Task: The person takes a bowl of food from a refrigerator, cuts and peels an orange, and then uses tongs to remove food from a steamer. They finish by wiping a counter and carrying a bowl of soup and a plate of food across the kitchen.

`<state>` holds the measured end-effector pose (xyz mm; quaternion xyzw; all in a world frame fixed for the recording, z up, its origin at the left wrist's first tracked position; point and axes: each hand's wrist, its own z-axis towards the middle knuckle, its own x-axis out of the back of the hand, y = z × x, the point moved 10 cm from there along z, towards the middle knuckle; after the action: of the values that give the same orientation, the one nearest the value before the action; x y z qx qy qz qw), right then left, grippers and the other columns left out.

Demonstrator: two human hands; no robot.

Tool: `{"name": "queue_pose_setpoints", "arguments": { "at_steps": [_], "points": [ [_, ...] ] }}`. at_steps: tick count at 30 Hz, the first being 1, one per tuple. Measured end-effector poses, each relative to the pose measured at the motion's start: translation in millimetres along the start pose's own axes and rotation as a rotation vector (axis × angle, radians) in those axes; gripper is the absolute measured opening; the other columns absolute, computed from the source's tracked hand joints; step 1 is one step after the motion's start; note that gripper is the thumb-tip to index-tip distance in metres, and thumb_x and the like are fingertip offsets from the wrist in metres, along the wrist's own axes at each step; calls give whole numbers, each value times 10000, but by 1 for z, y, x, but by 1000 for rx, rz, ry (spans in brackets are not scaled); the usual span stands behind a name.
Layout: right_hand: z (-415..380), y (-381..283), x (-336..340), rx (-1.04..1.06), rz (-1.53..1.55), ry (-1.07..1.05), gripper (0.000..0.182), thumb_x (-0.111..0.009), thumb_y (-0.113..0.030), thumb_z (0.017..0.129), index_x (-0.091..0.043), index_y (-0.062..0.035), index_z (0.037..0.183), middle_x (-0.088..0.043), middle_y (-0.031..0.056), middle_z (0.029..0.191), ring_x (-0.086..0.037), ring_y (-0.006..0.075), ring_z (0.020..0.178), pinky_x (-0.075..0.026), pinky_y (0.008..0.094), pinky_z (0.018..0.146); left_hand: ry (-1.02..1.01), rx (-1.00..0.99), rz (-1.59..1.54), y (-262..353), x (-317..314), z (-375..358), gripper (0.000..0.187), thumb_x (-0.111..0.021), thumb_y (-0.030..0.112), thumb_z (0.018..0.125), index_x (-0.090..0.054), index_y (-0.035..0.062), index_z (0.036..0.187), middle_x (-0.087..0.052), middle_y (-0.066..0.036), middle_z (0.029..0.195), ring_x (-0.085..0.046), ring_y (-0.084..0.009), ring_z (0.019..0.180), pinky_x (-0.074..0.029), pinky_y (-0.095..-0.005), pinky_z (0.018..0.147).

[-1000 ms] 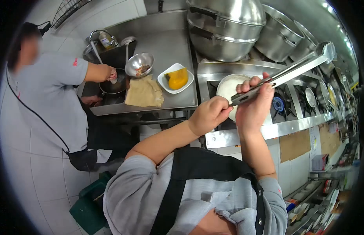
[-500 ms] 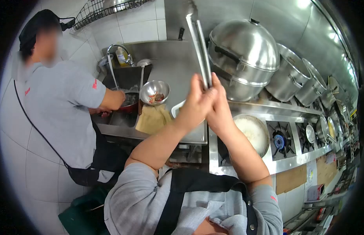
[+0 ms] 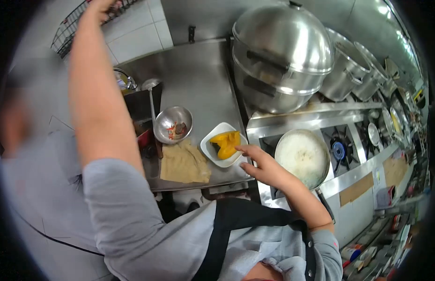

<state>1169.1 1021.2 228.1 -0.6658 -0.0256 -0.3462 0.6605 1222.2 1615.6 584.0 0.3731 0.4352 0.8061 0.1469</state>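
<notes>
Up at the top left, my left hand is at the wire rack, partly cut off by the frame edge; its fingers and anything in them cannot be made out. My right hand is open, its fingers apart at the right rim of a white square bowl. Yellow pepper pieces lie in that bowl, close to the fingertips. Left of it, a metal bowl holds red and brown scraps, above a folded tan cloth.
A pan of white liquid sits on the stove, its handle pointing toward me. Right of it a blue flame burns on a burner. A large domed steamer and tall pots stand behind. Another person is close on the left.
My hands have parted: the left rose to the upper-left rack, the right came down to the white bowl. The metal tongs they held are no longer seen. The yellow pepper now shows.
</notes>
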Motion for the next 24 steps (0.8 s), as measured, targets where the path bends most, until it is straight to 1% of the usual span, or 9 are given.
{"name": "queue_pose_setpoints", "arguments": {
  "at_steps": [2,4,6,8,10,13,16,19,24],
  "points": [
    [-23,51,-14,-222,94,-12,474,-607,-151,848,-479,-42,1291,-546,206,1166,-553,313,1081,-449,375,906,-106,0,223,-10,25,40,649,-734,281,758,-472,44,1302,-641,-46,880,-530,-100,858,-427,-239,737],
    [-46,97,-32,-369,164,-32,461,-590,-106,864,-462,-35,1301,-560,166,1146,-571,203,1024,-481,314,834,-41,2,155,-6,22,33,599,-719,273,758,-477,53,1260,-635,-39,878,-523,-99,857,-426,-241,740],
    [-59,120,-45,-467,433,72,437,-563,-62,885,-447,-29,1305,-570,132,1117,-562,163,1006,-479,292,834,30,-19,59,0,16,32,549,-704,265,758,-483,62,1218,-628,-32,875,-516,-99,855,-425,-244,742],
    [-61,150,-56,-458,418,109,428,-542,-51,904,-421,-35,1314,-579,100,1056,-558,145,986,-470,286,848,132,-49,-72,9,10,24,499,-690,256,758,-489,71,1176,-622,-25,873,-510,-98,854,-425,-246,745],
    [-51,168,-58,-490,390,168,444,-541,-105,918,-384,-16,1324,-579,115,1066,-587,158,930,-505,302,785,258,-75,-247,17,6,8,450,-675,248,758,-495,80,1134,-615,-18,870,-503,-97,852,-424,-248,748],
    [-29,175,-59,-754,632,246,437,-521,-168,937,-372,21,1301,-585,146,1054,-632,198,804,-543,322,654,439,-112,-587,20,-4,-22,375,-652,236,758,-503,93,1071,-606,-8,867,-493,-96,850,-423,-252,752],
    [-10,194,-89,-937,830,11,402,-489,-232,949,-421,19,1255,-607,163,1020,-658,250,754,-570,348,625,632,-164,-956,14,-18,-60,301,-630,223,758,-512,106,1009,-596,3,863,-483,-95,848,-422,-256,756],
    [3,192,-122,-951,954,-122,361,-449,-192,952,-430,47,1221,-617,173,991,-664,248,748,-576,338,610,828,-258,-1226,7,-31,-100,226,-608,211,758,-521,120,946,-586,14,860,-473,-93,846,-421,-259,760],
    [7,199,-125,-865,944,200,332,-399,-94,927,-420,79,1209,-617,185,973,-669,247,720,-583,309,586,1070,-423,-1413,9,-62,-162,102,-570,190,758,-535,142,841,-570,31,854,-457,-91,842,-419,-265,767]
  ]
}}
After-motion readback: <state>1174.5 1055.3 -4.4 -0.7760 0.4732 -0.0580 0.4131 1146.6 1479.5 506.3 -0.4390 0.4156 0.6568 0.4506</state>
